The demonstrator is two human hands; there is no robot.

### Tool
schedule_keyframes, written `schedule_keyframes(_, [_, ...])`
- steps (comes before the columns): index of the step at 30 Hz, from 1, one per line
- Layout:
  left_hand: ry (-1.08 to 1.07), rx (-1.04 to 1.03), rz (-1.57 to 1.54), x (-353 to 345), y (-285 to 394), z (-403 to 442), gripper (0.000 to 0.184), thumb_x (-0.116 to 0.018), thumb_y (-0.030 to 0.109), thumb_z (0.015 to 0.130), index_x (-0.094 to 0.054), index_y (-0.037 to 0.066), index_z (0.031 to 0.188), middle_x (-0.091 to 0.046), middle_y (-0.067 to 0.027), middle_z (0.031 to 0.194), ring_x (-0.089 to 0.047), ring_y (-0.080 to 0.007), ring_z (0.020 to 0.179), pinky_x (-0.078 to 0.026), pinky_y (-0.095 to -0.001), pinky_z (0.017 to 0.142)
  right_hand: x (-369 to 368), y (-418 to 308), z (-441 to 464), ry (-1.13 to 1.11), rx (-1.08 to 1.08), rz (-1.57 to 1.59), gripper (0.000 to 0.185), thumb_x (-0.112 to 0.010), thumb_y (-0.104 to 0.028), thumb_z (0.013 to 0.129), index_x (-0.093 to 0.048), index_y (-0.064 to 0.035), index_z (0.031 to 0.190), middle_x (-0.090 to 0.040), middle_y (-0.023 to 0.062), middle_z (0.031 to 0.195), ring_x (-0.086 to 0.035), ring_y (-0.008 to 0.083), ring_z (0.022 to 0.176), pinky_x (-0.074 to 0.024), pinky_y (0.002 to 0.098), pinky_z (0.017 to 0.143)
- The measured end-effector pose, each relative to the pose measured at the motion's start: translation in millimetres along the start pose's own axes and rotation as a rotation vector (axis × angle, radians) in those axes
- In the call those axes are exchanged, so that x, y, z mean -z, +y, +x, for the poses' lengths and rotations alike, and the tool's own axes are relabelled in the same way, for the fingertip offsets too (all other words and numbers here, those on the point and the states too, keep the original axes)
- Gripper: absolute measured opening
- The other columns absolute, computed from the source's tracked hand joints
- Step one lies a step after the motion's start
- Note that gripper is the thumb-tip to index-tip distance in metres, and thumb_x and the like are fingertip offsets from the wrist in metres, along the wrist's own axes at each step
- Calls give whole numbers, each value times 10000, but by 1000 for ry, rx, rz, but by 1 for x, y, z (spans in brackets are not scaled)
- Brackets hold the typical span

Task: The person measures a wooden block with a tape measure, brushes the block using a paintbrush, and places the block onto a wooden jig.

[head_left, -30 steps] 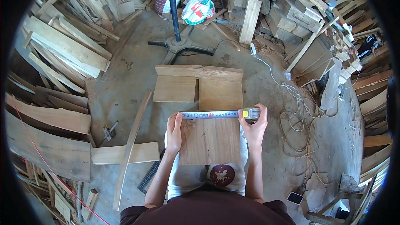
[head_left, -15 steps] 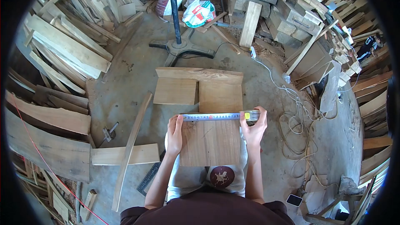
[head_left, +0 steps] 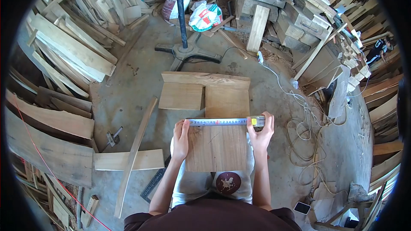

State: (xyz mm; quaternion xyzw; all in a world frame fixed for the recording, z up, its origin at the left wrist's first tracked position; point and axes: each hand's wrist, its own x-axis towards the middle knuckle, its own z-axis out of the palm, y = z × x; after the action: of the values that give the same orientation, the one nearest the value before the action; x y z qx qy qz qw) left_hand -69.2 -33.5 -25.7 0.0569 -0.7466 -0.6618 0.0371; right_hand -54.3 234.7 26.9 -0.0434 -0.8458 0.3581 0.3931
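Observation:
A tape measure [head_left: 257, 121] is held in my right hand [head_left: 260, 135], its blade [head_left: 218, 122] drawn out level across the far edge of a wooden panel [head_left: 216, 149]. My left hand [head_left: 181, 140] grips the blade's other end at the panel's far left corner, its thumb on top. The panel rests over my lap and shows a crack near its middle. Just beyond it on the floor lie two flat boards [head_left: 181, 96] [head_left: 227, 102], with a longer plank [head_left: 206, 79] along their far side.
A metal stand [head_left: 185, 52] is ahead. Stacked planks [head_left: 70, 42] fill the left; coiled cable [head_left: 302, 134] lies right. A long strip [head_left: 136, 156] crosses a board [head_left: 150, 159] beside a metal square [head_left: 153, 185]. A phone [head_left: 302, 207] is lower right. Another person [head_left: 378, 50] is far right.
The view has tilted slightly, so the floor and boards appear a little lower. Both hands still hold the tape over the panel, with hardly any movement.

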Motion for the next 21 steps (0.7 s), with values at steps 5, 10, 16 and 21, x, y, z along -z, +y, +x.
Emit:
schedule_keyframes(5, [4,-11,16,0,6,-1,476,-458,370,1042,-589,-64,1187,-557,-161,1267,-487,-267,1235,-332,-324,1073,1,-1,0,4,1,11,455,-819,-157,744,-541,-11,1074,-553,163,1009,-611,310,779,-518,391,669])
schedule_keyframes(10, [19,-15,18,-1,8,-3,474,-460,366,1041,-592,-67,1182,-557,-167,1271,-487,-274,1233,-330,-329,1075,1,-1,1,-2,9,12,467,-822,-145,730,-537,-2,1072,-548,163,998,-591,311,783,-503,387,692])
schedule_keyframes(16, [25,-17,10,-1,5,-3,471,-460,362,1041,-591,-70,1176,-556,-168,1270,-486,-278,1227,-332,-333,1074,8,12,-5,-97,-74,139,410,-765,-152,807,-509,6,1086,-540,148,972,-561,270,802,-478,354,685])
schedule_keyframes(21, [26,5,-6,-1,6,-3,463,-460,355,1042,-590,-70,1175,-549,-167,1275,-479,-275,1228,-334,-332,1071,17,6,-1,-210,-231,339,333,-707,-115,870,-498,-29,1114,-539,74,966,-541,140,841,-466,278,712])
